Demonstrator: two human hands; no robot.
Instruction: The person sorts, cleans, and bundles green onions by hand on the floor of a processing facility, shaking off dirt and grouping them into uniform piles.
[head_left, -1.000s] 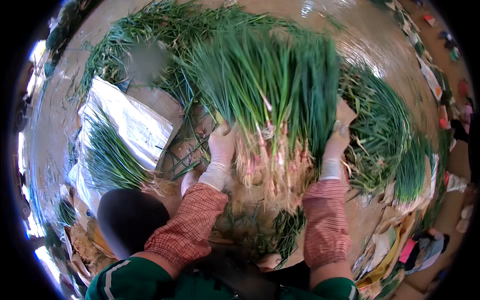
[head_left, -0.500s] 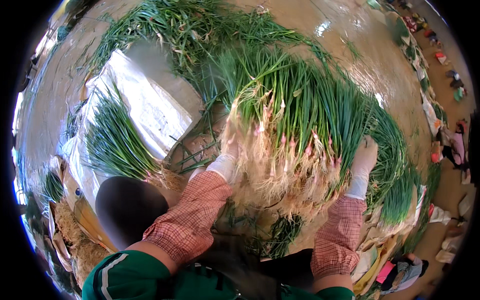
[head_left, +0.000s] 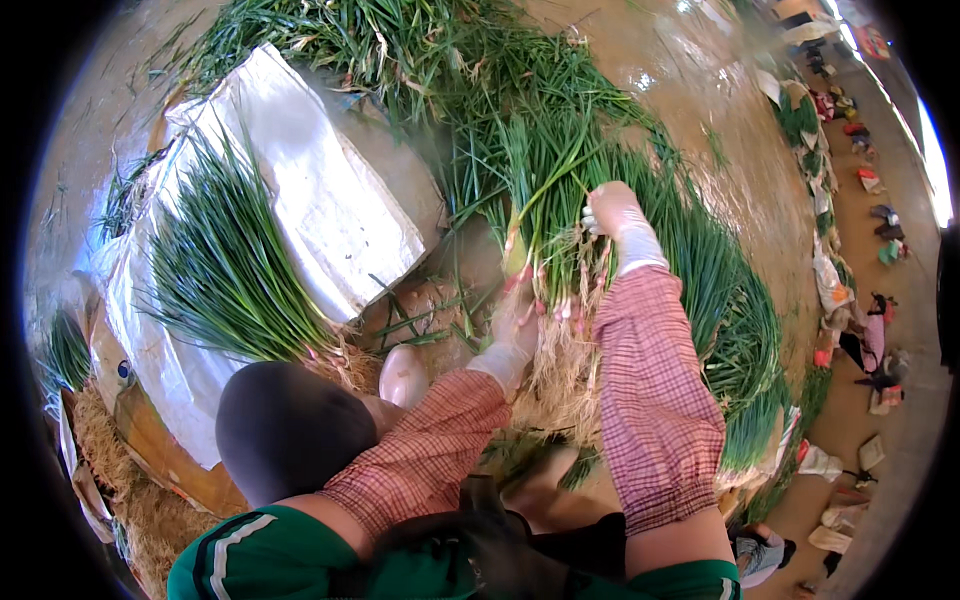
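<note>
A thick bunch of spring onions (head_left: 560, 240) with pink-white bulbs and pale stringy roots lies fanned out before me, leaves pointing away. My left hand (head_left: 514, 328), in a thin white glove, is closed around bulbs at the bunch's left edge, slightly blurred. Above the stems, my right hand (head_left: 614, 212) has its gloved fingers curled in among the leaves; what they pinch is hidden. To the left, a neat bundle of spring onions (head_left: 235, 260) rests on a white plastic sack (head_left: 330, 210), its roots toward my knee.
A heap of loose green leaves (head_left: 420, 70) spreads across the wet floor (head_left: 690, 90) at the far side. My dark-covered knee (head_left: 290, 430) is at the left. Brown root trimmings (head_left: 130, 490) lie at lower left. Other people (head_left: 872, 335) sit along the right.
My right hand has moved from the bunch's right side up and left over its stems, its fingers now curled. My left hand has shifted right and slightly nearer with the bulbs.
</note>
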